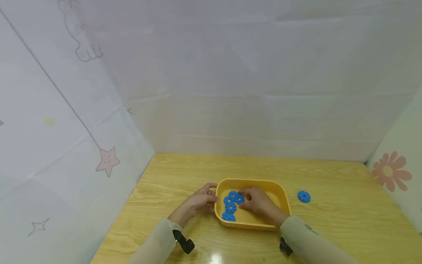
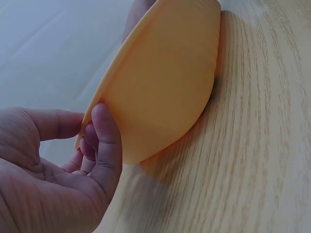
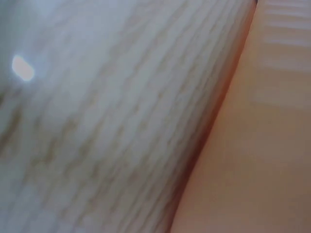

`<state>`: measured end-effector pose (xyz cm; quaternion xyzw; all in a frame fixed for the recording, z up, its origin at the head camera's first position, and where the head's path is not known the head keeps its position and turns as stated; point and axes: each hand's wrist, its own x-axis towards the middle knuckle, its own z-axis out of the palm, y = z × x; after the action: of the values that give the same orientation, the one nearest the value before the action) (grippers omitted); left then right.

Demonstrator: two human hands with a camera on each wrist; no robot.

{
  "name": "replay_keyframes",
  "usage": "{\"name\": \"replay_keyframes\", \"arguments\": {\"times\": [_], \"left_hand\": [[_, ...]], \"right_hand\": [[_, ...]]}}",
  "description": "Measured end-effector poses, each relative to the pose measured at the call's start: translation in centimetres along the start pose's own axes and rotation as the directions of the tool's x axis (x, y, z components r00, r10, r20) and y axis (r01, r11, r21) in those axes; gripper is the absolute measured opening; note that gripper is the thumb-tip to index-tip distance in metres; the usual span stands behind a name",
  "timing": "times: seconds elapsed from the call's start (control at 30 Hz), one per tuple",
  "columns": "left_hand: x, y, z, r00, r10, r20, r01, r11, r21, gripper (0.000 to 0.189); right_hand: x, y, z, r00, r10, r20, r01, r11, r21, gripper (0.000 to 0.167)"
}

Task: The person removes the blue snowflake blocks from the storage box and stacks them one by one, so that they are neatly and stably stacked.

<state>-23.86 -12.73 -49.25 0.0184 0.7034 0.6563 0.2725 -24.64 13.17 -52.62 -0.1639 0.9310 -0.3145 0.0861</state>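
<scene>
A yellow plastic tray stands on the table, with several blue notched discs lying in its left part, some overlapping. At the tray's left end my left hand pinches the rim. The left wrist view shows that hand with a finger and thumb on either side of the rim. My right hand reaches into the tray, thumb and index finger spread around one blue disc at the right of the group. Only the tray's outer wall and the table show in the right wrist view; the hand is outside it.
One more blue disc lies on the wooden table to the right of the tray. Pale printed sheets hang behind the table and along both sides. A black wrist strap hangs by the left sleeve.
</scene>
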Motion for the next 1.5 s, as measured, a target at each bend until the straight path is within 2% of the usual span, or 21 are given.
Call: {"name": "replay_keyframes", "arguments": {"times": [0.5,0.77,0.9,1.13,1.23,1.5], "left_hand": [[-0.1,-0.4,0.3,1.000,0.002,-0.014,-0.002,1.000,0.010,0.059],[0.0,-0.4,0.0,1.000,0.018,-0.011,-0.018,1.000,-0.006,0.060],[0.0,-0.3,0.0,1.000,0.017,-0.008,-0.017,1.000,-0.007,0.061],[-0.2,-0.2,0.3,1.000,0.018,-0.025,-0.018,1.000,0.000,0.059],[-0.2,-0.2,0.4,1.000,0.016,-0.025,-0.016,1.000,0.004,0.060],[0.0,-0.1,0.4,0.999,0.011,-0.039,-0.010,1.000,0.007,0.059]], "right_hand": [[-0.4,-0.1,-0.1,0.999,-0.010,-0.037,0.009,1.000,-0.001,0.036],[-0.4,-0.2,0.0,0.998,-0.047,-0.043,0.045,0.999,-0.027,0.033],[-0.5,-0.2,-0.4,0.998,-0.012,-0.054,0.010,1.000,-0.030,0.034],[-0.8,-0.3,-1.0,0.998,-0.023,-0.059,0.019,0.997,-0.075,0.034],[-1.1,-0.3,-1.2,0.999,0.000,-0.041,-0.003,0.998,-0.061,0.030],[-1.6,-0.4,-1.7,0.999,0.009,-0.041,-0.010,1.000,-0.017,0.035]]}}
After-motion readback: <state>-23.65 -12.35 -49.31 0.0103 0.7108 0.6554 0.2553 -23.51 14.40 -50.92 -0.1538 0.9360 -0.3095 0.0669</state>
